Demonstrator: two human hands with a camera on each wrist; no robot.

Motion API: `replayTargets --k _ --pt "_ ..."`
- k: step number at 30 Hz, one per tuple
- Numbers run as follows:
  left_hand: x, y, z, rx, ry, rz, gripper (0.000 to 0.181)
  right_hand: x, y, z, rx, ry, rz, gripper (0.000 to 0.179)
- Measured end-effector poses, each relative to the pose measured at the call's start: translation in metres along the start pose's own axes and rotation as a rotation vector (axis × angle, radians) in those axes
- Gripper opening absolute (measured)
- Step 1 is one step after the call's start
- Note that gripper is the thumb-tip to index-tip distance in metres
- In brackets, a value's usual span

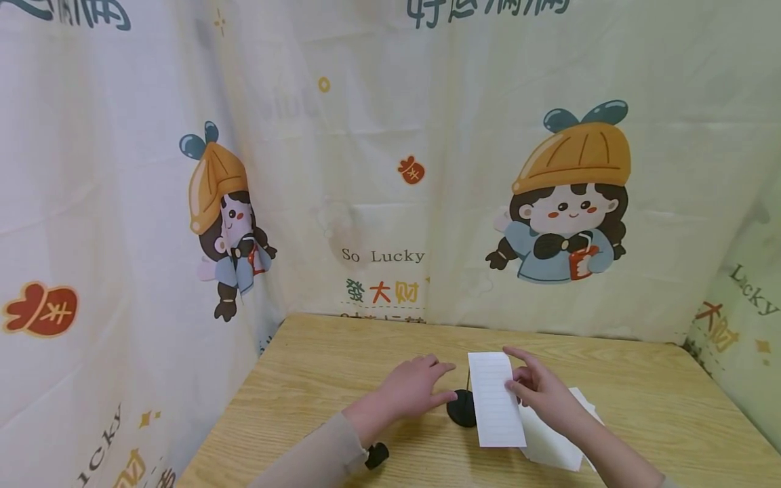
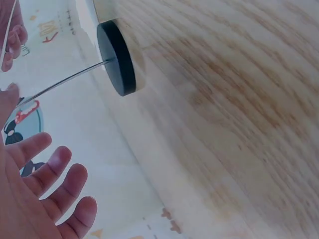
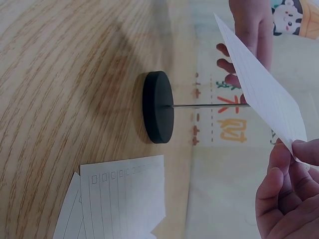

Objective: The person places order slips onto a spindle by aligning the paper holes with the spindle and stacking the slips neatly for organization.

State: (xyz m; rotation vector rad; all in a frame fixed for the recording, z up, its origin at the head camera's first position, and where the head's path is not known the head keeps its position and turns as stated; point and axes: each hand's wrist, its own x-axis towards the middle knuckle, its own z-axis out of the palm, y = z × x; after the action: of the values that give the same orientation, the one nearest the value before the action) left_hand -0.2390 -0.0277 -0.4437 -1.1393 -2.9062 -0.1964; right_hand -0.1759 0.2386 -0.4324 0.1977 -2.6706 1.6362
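Closest to the head camera, a beige sleeve [image 1: 314,451] leads to the person's left hand [image 1: 411,386], whose fingers are apart and grip nothing in the left wrist view; whether a fingertip touches the metal rod [image 2: 67,79] cannot be told. The right hand [image 1: 546,400] pinches a lined paper slip [image 1: 495,400] by its edge, thumb against fingers, holding it above the wooden table [image 1: 293,393]. From the head, the slip partly covers the round black base [image 1: 459,411]; both wrist views show that base whole, with the rod rising from its centre. Only the right wrist view reveals small squares printed on the loose sheets [image 3: 122,194], which lie near the base. Only the head view shows a small black object [image 1: 377,455] beside the sleeve.
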Motion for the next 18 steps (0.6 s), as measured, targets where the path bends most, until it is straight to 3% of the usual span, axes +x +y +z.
replayTargets --k 18 --pt "0.0 0.011 -0.011 -0.088 0.159 -0.014 0.053 0.0 0.0 0.004 0.011 0.005 -0.036 0.059"
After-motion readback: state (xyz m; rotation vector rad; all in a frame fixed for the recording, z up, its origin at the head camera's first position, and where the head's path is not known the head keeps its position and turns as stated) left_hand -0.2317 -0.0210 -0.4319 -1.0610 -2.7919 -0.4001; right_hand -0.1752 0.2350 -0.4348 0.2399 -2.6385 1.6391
